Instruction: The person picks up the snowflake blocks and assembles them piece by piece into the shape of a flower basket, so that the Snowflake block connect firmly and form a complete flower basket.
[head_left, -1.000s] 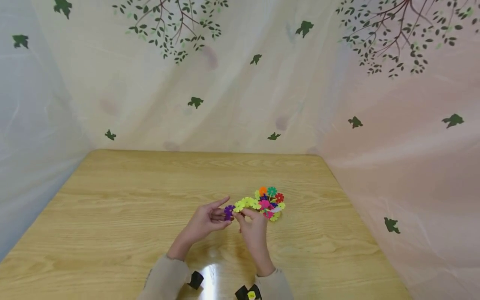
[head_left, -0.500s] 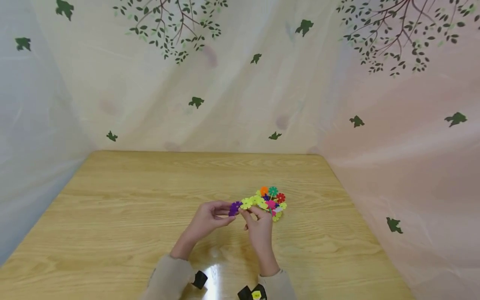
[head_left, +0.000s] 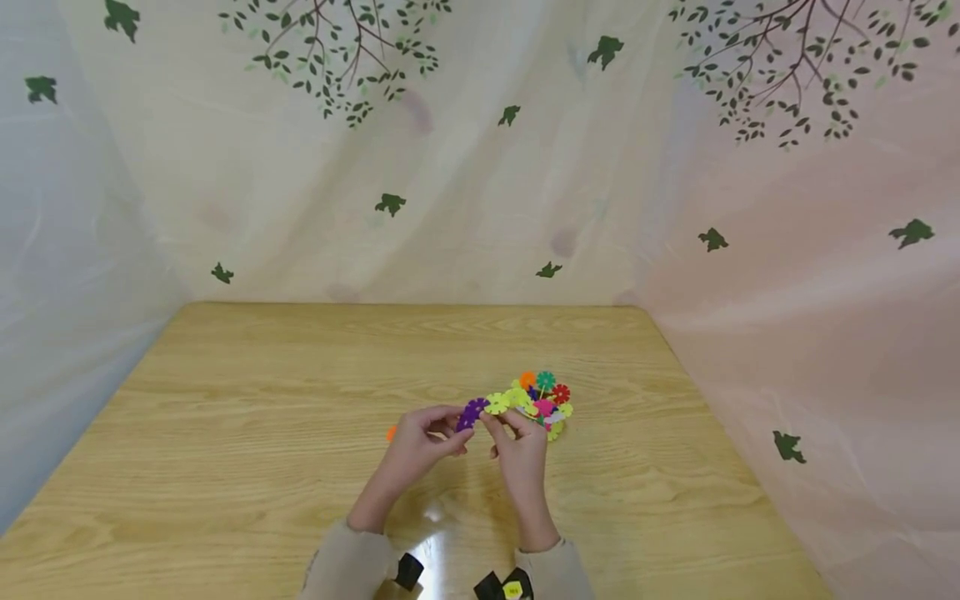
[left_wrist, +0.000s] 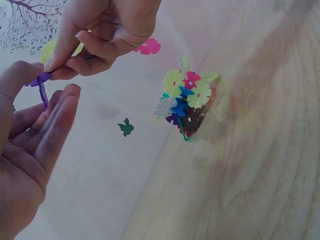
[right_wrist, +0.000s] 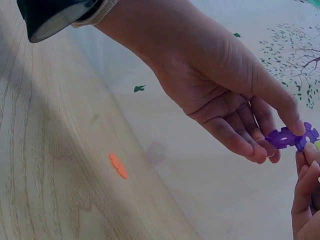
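Note:
My left hand (head_left: 420,439) pinches the end of two joined purple snowflake discs (head_left: 472,413) between thumb and fingers. Beside it, the right hand (head_left: 521,458) pinches the row where purple meets the yellow snowflake discs (head_left: 497,403). In the left wrist view, one purple disc (left_wrist: 43,95) stands edge-on between the left thumb and fingers; the right fingertips touch its neighbour. The yellow discs run toward a multicoloured cluster of snowflake discs (head_left: 561,393); whether they join it cannot be told. Parts of the row are hidden behind the right hand.
A loose orange snowflake disc (right_wrist: 118,166) lies on the wooden table (head_left: 225,400), just left of the left hand in the head view. The cluster sits on the table beyond the right hand. Printed curtains (head_left: 315,217) surround the table's far side and flanks.
The left hand's raised index finger has come down onto the purple discs. Both hands and the row have shifted slightly right. The orange disc now shows beside the left hand.

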